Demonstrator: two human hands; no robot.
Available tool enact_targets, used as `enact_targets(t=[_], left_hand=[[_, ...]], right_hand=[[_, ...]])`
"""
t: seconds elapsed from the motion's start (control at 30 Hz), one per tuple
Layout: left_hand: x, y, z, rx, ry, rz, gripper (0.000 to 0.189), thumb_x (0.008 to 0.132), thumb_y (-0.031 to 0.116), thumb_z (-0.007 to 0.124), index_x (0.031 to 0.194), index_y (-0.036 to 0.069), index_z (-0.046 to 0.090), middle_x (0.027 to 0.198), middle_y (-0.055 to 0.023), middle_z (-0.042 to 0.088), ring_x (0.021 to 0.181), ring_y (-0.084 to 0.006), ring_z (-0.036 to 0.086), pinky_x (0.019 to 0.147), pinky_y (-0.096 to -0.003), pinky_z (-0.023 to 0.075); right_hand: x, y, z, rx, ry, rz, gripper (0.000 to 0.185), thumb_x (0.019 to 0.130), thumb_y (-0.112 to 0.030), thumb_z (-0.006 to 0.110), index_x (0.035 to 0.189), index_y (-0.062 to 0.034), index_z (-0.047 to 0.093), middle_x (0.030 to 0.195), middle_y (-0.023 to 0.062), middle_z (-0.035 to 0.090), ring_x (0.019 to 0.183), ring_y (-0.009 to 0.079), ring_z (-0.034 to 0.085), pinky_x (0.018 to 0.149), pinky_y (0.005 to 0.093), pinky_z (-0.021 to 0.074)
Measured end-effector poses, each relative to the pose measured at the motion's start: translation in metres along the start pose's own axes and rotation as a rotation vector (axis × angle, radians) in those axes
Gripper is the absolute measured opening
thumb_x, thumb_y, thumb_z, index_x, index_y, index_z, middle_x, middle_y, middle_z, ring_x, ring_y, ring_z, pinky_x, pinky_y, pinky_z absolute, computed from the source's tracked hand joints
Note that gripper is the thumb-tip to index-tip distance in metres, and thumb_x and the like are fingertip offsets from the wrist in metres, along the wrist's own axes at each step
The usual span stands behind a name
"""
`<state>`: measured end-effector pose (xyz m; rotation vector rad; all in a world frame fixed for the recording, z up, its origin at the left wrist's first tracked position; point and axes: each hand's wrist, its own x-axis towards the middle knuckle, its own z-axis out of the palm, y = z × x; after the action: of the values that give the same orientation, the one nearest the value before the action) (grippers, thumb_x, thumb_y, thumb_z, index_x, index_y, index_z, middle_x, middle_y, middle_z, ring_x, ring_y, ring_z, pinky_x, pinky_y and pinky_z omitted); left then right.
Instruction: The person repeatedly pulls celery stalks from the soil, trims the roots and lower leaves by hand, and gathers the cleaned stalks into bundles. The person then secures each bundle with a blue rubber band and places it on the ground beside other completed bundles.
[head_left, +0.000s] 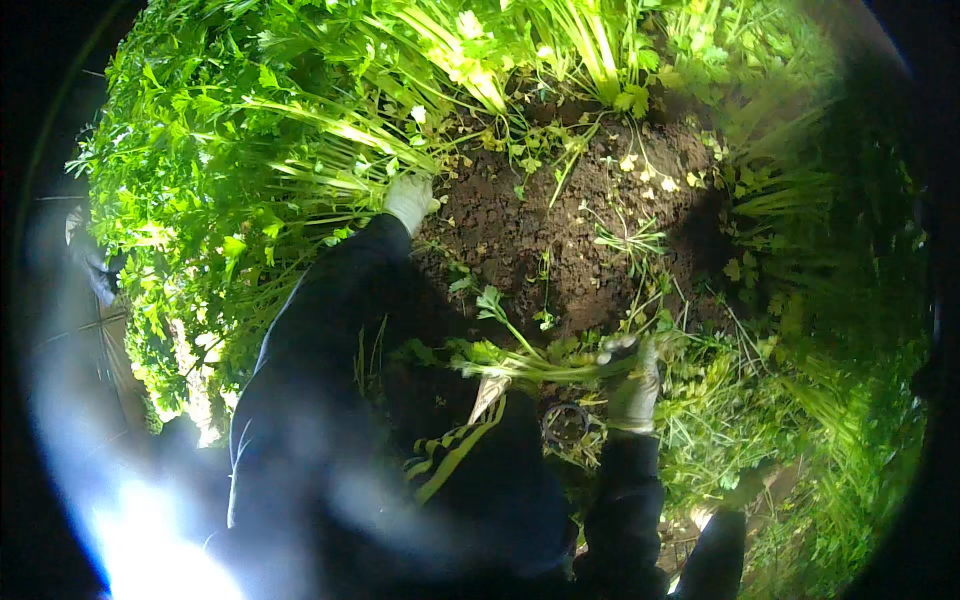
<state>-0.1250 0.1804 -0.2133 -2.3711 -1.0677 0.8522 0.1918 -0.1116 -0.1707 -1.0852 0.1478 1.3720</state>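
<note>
My left hand (409, 202), in a pale glove, is at the base of a celery plant (352, 135) at the left of the soil; its fingers are partly hidden among the stalks. Lower right of centre, my right hand (636, 386), gloved too, is beside cut celery stalks (555, 369) that lie across towards the left. Glare and blur hide its fingers, so its hold on them cannot be told. Between the hands lies brown soil (517, 225) with small weeds (632, 241) and fallen yellowish leaves.
More celery plants (600, 52) stand along the top, and dense leaves fill the left. Loose stalks and leaves (720, 405) cover the ground at the lower right. A dark ring-shaped thing (565, 424) lies near my right wrist. Bright glare covers the lower left.
</note>
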Motion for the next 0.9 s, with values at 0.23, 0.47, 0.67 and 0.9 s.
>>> enact_targets(t=[0.23,0.47,0.67,0.9], left_hand=[[0.051,-0.003,0.049,-0.134,-0.471,0.066,0.029,0.093,0.029,0.054,0.111,0.012,0.07,0.11,-0.0071,0.069,0.098,-0.0241,0.067,0.075,-0.0417,0.0522],[-0.003,0.036,0.007,-0.365,-0.402,-0.207,0.027,0.094,0.024,0.053,0.114,0.016,0.07,0.114,-0.0053,0.068,0.098,-0.0229,0.067,0.075,-0.0404,0.0534],[-0.073,0.055,-0.022,-0.364,-0.546,0.117,0.025,0.084,0.023,0.058,0.097,0.011,0.074,0.097,-0.0093,0.072,0.094,-0.0283,0.068,0.069,-0.0454,0.0521],[0.049,-0.014,-0.006,0.088,-0.135,0.129,0.04,0.094,0.016,0.047,0.133,0.009,0.044,0.128,-0.0113,0.056,0.121,-0.0304,0.051,0.1,-0.0439,0.0343]], right_hand=[[-0.018,0.022,0.02,-0.134,0.002,0.174,0.03,0.097,-0.036,0.055,0.103,-0.0066,0.058,0.092,0.0043,0.062,0.075,0.0177,0.061,0.061,0.0319,0.0534],[-0.033,0.024,0.022,-0.188,-0.002,0.08,0.036,0.097,-0.04,0.049,0.103,-0.007,0.061,0.089,0.0036,0.063,0.073,0.0132,0.058,0.06,0.0276,0.0482],[-0.037,0.02,0.018,-0.071,0.002,0.005,0.038,0.096,-0.044,0.053,0.1,-0.0074,0.06,0.088,0.0051,0.06,0.074,0.0162,0.058,0.064,0.0316,0.0486],[-0.032,0.002,0.013,-0.196,0.062,-0.034,0.031,0.096,-0.043,0.053,0.101,-0.0123,0.058,0.087,0.0009,0.062,0.068,0.0124,0.057,0.051,0.0262,0.0436]])
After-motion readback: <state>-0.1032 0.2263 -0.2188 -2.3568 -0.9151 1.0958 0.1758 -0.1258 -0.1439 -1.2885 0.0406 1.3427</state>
